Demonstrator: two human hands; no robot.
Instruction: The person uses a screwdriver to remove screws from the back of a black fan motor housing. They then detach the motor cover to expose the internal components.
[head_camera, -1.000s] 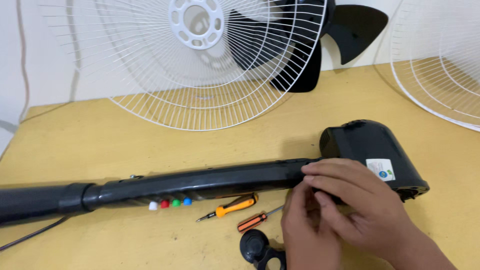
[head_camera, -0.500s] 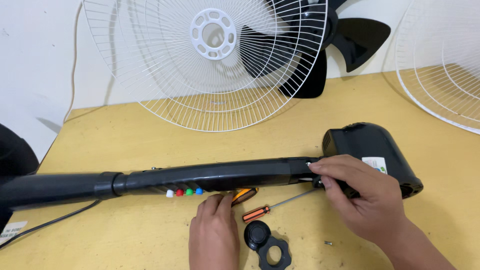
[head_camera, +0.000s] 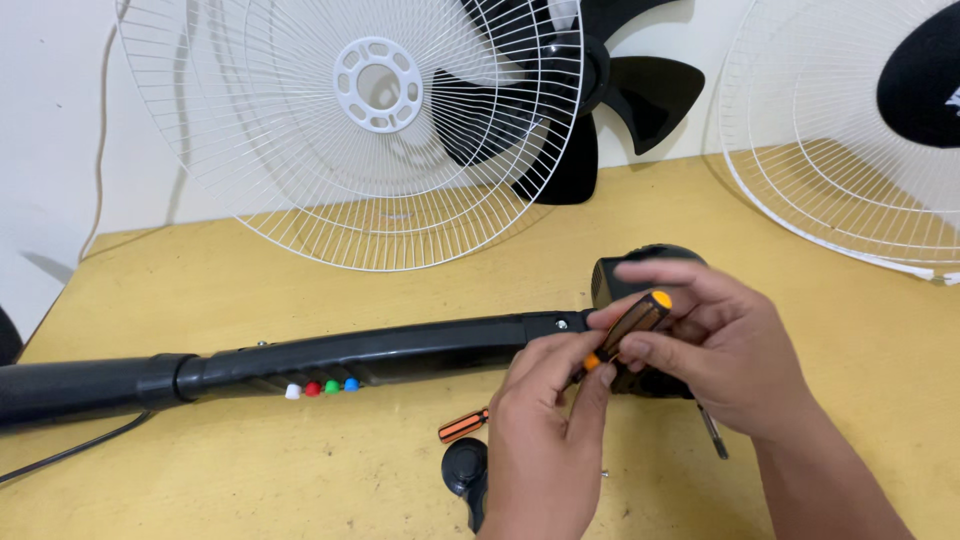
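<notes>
A screwdriver with an orange and black handle (head_camera: 636, 318) is held up between both hands, just over the black fan neck (head_camera: 350, 355). My right hand (head_camera: 715, 355) pinches its handle from the right. My left hand (head_camera: 545, 430) grips its lower end from below. The black motor housing (head_camera: 640, 262) lies mostly hidden behind the hands. The neck carries a row of white, red, green and blue buttons (head_camera: 318, 387).
A second orange-handled screwdriver (head_camera: 462, 427) and a black knob (head_camera: 464, 466) lie on the yellow table (head_camera: 300, 470) left of my left hand. White fan grilles (head_camera: 350, 130) (head_camera: 830, 150) and black blades (head_camera: 640, 95) lean against the wall behind. A cord (head_camera: 70, 450) trails at the left.
My left hand lifted a screwdriver off the table and brought it up to the right hand, which left the neck and now pinches the handle.
</notes>
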